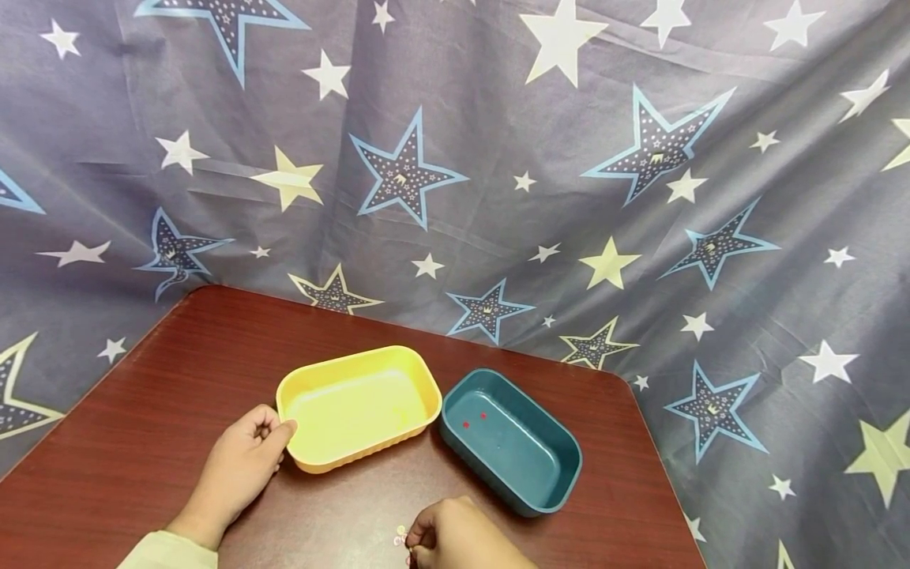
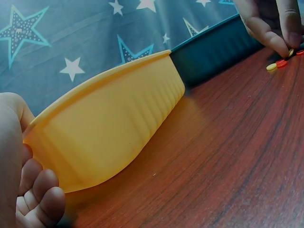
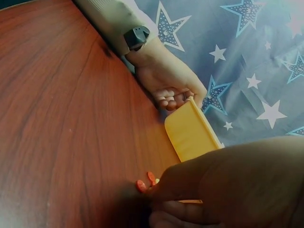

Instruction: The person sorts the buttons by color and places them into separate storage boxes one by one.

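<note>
My left hand [image 1: 245,466] grips the near left end of a yellow plastic bin [image 1: 359,458], thumb over the rim and fingers curled outside. In the left wrist view that bin's ribbed side wall [image 2: 114,123] fills the middle. My right hand [image 1: 462,533] is low over the table, thumb and forefinger together on a small yellow disc [image 2: 290,52] tilted on edge at the fingertips. Right beside them lie another yellow disc [image 2: 271,67] and a red disc [image 2: 281,63]. In the right wrist view, red discs [image 3: 141,185] show at the fingertips; the hand hides the rest.
A dark teal bin [image 1: 519,454] stands at the yellow bin's right end, their corners close together. Two small red discs [image 1: 466,425] lie on its floor. Both bins rest on a reddish-brown wooden table [image 1: 235,340]. A grey star-patterned cloth [image 1: 483,237] hangs behind the table.
</note>
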`<state>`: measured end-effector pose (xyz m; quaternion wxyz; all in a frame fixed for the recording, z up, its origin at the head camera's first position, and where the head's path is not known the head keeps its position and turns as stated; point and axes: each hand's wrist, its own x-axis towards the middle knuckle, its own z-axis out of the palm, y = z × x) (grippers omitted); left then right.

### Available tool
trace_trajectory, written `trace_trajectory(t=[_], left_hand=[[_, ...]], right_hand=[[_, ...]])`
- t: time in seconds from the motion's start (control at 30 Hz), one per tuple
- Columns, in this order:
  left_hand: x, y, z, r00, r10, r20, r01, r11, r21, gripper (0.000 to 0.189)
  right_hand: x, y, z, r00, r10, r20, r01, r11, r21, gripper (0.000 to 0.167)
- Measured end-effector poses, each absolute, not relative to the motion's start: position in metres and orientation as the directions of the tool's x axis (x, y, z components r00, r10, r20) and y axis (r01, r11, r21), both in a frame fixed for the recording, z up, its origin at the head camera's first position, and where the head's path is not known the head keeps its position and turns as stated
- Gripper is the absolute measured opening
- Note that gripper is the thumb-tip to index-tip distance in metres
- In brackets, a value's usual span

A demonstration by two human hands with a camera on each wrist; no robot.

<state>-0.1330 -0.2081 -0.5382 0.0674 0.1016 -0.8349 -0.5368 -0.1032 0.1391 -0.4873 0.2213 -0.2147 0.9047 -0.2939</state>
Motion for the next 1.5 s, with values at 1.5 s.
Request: trace_trajectory(t=[1.5], left_hand=[[-0.132,-0.207,-0.537,-0.972,-0.235,-0.008,-0.107,0.412,0.905,0.037]], right_hand=[[-0.112,0.144,-0.489,-0.798,-0.573,-0.187,-0.286,0.633,-0.719,0.029]])
